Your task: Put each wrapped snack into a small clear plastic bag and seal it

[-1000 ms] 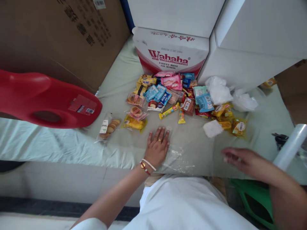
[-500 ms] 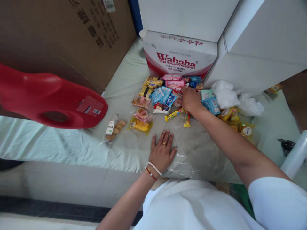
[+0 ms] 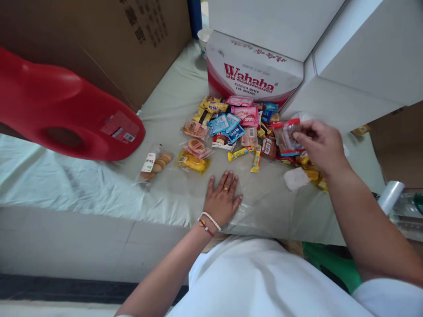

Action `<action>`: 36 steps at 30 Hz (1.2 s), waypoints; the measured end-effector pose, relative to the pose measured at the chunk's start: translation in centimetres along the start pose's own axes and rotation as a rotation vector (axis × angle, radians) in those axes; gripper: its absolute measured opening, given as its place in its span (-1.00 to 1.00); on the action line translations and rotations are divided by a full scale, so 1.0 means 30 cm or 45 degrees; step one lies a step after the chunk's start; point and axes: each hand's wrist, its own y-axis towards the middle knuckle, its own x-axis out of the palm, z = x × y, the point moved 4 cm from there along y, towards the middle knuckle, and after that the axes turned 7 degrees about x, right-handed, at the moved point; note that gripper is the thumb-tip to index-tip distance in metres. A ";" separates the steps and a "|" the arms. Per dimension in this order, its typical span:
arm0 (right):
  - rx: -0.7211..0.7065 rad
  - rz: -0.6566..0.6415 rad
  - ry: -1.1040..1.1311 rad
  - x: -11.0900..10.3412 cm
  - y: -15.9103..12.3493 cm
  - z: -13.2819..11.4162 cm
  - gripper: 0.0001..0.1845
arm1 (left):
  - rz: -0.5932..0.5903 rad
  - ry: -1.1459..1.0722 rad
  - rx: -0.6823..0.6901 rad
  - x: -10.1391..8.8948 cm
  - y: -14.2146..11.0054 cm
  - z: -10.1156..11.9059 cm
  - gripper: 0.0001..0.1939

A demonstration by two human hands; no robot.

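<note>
My right hand (image 3: 322, 145) pinches a clear snack packet with red edges (image 3: 287, 135) and brown contents, held up over the right side of the snack pile. My left hand (image 3: 223, 200) lies flat on the plastic-covered table (image 3: 172, 211), fingers spread, holding nothing. Ahead of it are two thin yellow snack bars, one of them a yellow stick (image 3: 240, 153), and a yellow-wrapped pastry (image 3: 192, 162). Pink wafer packs (image 3: 244, 115) and blue sachets (image 3: 224, 124) make up the middle of the pile. A bag of round biscuits (image 3: 158, 165) lies farther left.
A white and red Wahaha carton (image 3: 254, 70) stands behind the snacks. On the left is a large red plastic jug (image 3: 82, 110) before a brown cardboard box (image 3: 92, 48). White boxes (image 3: 357, 97) rise at the right. A white packet (image 3: 296, 178) lies near my right forearm.
My right hand has moved right, from the middle of the pile, and now holds up the clear packet. A white packet shows on the table. My left hand stays flat; the view has shifted slightly.
</note>
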 end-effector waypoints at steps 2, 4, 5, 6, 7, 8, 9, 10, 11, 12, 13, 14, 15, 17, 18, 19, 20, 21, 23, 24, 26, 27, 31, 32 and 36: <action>-0.106 -0.003 -0.180 -0.004 -0.171 -0.056 -0.83 | 0.005 -0.019 -0.002 0.000 0.001 0.001 -0.34; -0.249 -0.111 -0.351 0.069 -0.347 -0.086 -0.83 | 0.010 -0.033 0.001 0.002 0.001 0.002 -0.34; -0.336 -0.241 -0.430 0.127 -0.428 -0.090 -0.79 | 0.013 -0.036 0.000 0.002 0.001 0.002 -0.35; -0.422 -0.416 -0.487 0.189 -0.501 -0.087 -0.77 | 0.015 -0.035 -0.002 0.002 0.001 0.002 -0.35; -0.472 -0.556 -0.524 0.241 -0.559 -0.080 -0.77 | 0.016 -0.032 -0.006 0.003 0.000 0.002 -0.35; -0.497 -0.670 -0.534 0.280 -0.599 -0.071 -0.78 | 0.014 -0.026 -0.010 0.003 -0.002 0.002 -0.36; -0.489 -0.742 -0.511 0.302 -0.619 -0.063 -0.78 | 0.008 -0.019 -0.011 0.003 -0.004 0.002 -0.35; -0.447 -0.762 -0.461 0.308 -0.616 -0.054 -0.78 | 0.001 -0.011 -0.009 0.003 -0.007 0.003 -0.34; -0.383 -0.737 -0.398 0.302 -0.593 -0.045 -0.77 | -0.006 -0.002 -0.008 0.003 -0.010 0.005 -0.32; -0.314 -0.679 -0.341 0.287 -0.553 -0.036 -0.76 | -0.014 0.008 -0.007 0.003 -0.014 0.006 -0.29; -0.247 -0.596 -0.309 0.272 -0.499 -0.026 -0.75 | -0.021 0.020 -0.008 0.003 -0.017 0.008 -0.26; -0.190 -0.498 -0.309 0.259 -0.435 -0.017 -0.73 | -0.026 0.032 -0.013 0.003 -0.020 0.010 -0.23; -0.151 -0.405 -0.345 0.254 -0.367 -0.010 -0.71 | -0.031 0.046 -0.021 0.004 -0.023 0.011 -0.21; -0.100 -0.298 -0.449 0.278 -0.229 -0.008 -0.71 | -0.034 0.075 -0.040 0.006 -0.025 0.012 -0.20; -0.069 -0.276 -0.493 0.305 -0.164 -0.010 -0.71 | -0.032 0.088 -0.049 0.008 -0.025 0.012 -0.20; -0.026 -0.244 -0.539 0.336 -0.104 -0.015 -0.68 | -0.030 0.100 -0.058 0.009 -0.025 0.013 -0.20; 0.001 -0.207 -0.582 0.371 -0.051 -0.023 -0.62 | -0.027 0.110 -0.065 0.011 -0.024 0.012 -0.20; 0.028 -0.182 -0.613 0.407 -0.004 -0.029 -0.52 | -0.026 0.116 -0.070 0.012 -0.023 0.012 -0.20; 0.143 -0.200 -0.611 0.476 0.072 -0.023 -0.37 | -0.028 0.120 -0.072 0.015 -0.021 0.012 -0.21; 0.225 -0.240 -0.558 0.504 0.102 -0.009 -0.36 | -0.029 0.118 -0.072 0.016 -0.021 0.011 -0.21; 0.384 -0.285 -0.362 0.530 0.146 0.031 -0.41 | -0.030 0.109 -0.075 0.017 -0.020 0.010 -0.20; 0.418 -0.263 -0.241 0.520 0.160 0.050 -0.41 | -0.029 0.101 -0.079 0.017 -0.020 0.009 -0.20; 0.315 -0.152 0.173 0.339 0.107 0.080 -0.34 | -0.025 0.061 -0.089 0.017 -0.019 0.008 -0.20; 0.276 -0.224 0.258 0.283 0.061 0.073 -0.35 | -0.024 0.051 -0.089 0.016 -0.019 0.009 -0.21; 0.117 -0.721 0.443 0.148 -0.200 0.034 -0.48 | -0.030 0.031 -0.092 0.014 -0.017 0.009 -0.21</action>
